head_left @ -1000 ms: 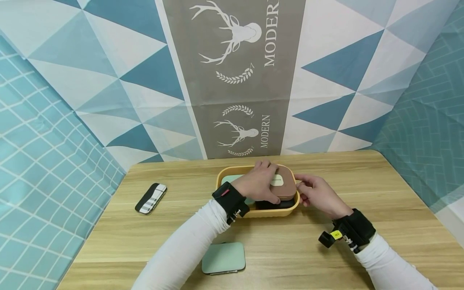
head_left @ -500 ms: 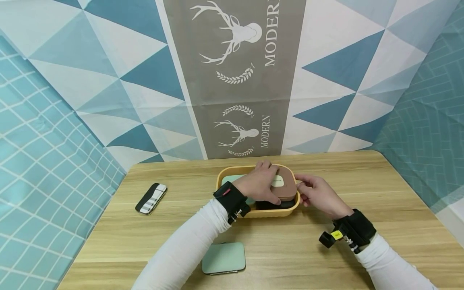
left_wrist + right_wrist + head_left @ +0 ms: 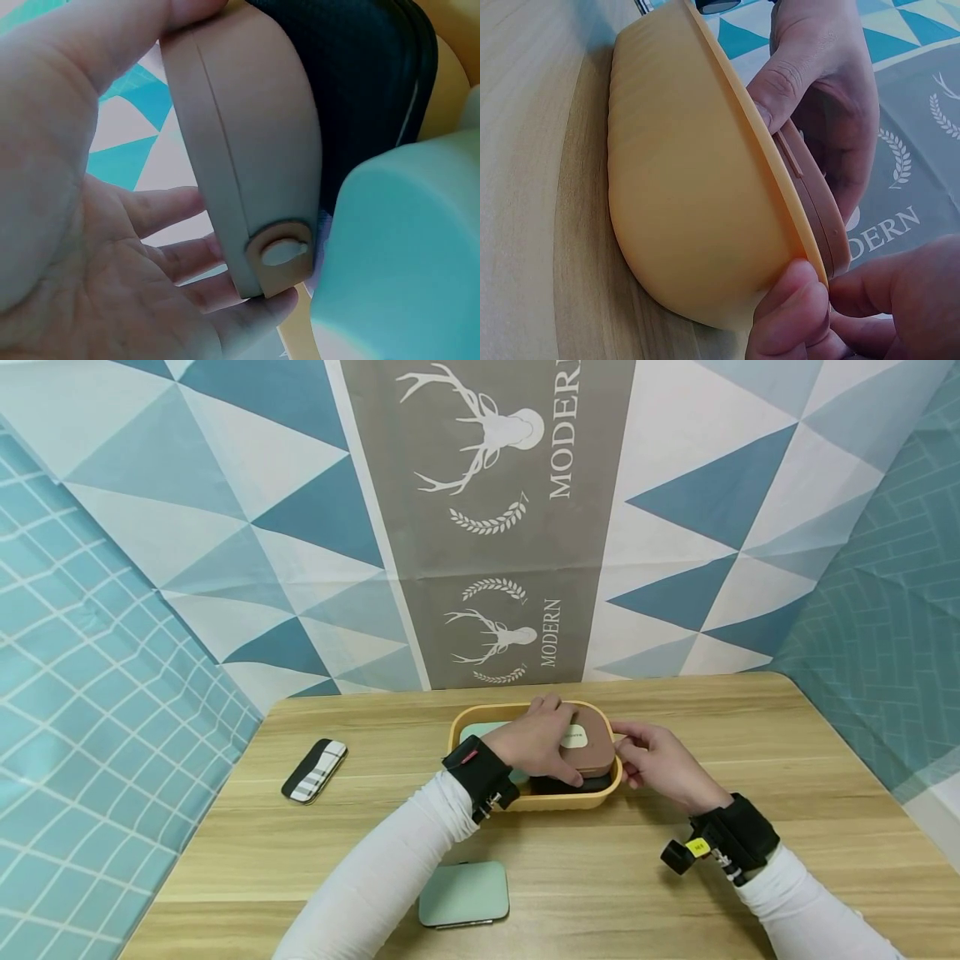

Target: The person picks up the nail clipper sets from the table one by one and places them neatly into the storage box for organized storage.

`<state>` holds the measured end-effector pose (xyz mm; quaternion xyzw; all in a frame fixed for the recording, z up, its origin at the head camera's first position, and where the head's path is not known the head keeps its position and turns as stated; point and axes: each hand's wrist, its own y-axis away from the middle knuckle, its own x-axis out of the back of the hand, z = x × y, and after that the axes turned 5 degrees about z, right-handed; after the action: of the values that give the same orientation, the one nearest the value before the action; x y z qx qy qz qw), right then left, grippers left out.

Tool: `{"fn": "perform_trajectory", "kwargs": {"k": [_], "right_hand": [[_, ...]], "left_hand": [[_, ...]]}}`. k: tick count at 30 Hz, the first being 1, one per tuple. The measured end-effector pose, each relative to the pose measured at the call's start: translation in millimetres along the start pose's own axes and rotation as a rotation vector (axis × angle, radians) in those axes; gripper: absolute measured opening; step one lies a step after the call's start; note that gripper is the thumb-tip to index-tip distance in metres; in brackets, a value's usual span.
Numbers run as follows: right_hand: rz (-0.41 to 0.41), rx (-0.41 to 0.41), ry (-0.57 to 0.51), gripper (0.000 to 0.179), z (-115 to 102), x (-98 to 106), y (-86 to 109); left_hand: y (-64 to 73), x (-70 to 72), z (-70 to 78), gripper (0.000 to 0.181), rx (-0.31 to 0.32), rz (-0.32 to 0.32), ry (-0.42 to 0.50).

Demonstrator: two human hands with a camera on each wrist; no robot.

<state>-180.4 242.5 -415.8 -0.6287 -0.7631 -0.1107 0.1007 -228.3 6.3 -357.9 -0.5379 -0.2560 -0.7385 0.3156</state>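
A yellow basket (image 3: 566, 803) stands toward the back of the table. My left hand (image 3: 534, 742) grips a brown case (image 3: 596, 747) with a pale label, thumb on the near side and fingers on the far side. In the left wrist view a snap tab shows on the case (image 3: 247, 135). Under it in the basket is a black zippered case (image 3: 375, 67). A mint-green item (image 3: 474, 730) fills the basket's left part, partly behind my left hand. My right hand (image 3: 663, 764) pinches the basket's right rim between thumb and fingers, as the right wrist view shows on the basket (image 3: 682, 165).
A flat mint-green case (image 3: 465, 895) lies near the front of the table, beside my left sleeve. Farther left is a black-and-white plaid case (image 3: 315, 771). A patterned cloth backdrop (image 3: 517, 543) rises behind the wooden table (image 3: 600, 877).
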Motion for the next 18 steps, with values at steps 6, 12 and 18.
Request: {"fn": "perform_trajectory", "kwargs": {"k": [6,12,18], "right_hand": [[0.001,-0.003,0.004,0.05,-0.6,-0.5,0.1],[0.003,-0.006,0.01,0.05,-1.3,-0.8,0.8],[0.008,-0.016,0.017,0.049,0.0,-0.9,-0.2]], "left_hand": [[0.7,0.0,0.4,0.097,0.011,-0.005,0.007],[1.8,0.0,0.7,0.099,0.014,-0.01,0.012],[1.0,-0.3,0.1,0.1,0.006,-0.015,0.005]]}}
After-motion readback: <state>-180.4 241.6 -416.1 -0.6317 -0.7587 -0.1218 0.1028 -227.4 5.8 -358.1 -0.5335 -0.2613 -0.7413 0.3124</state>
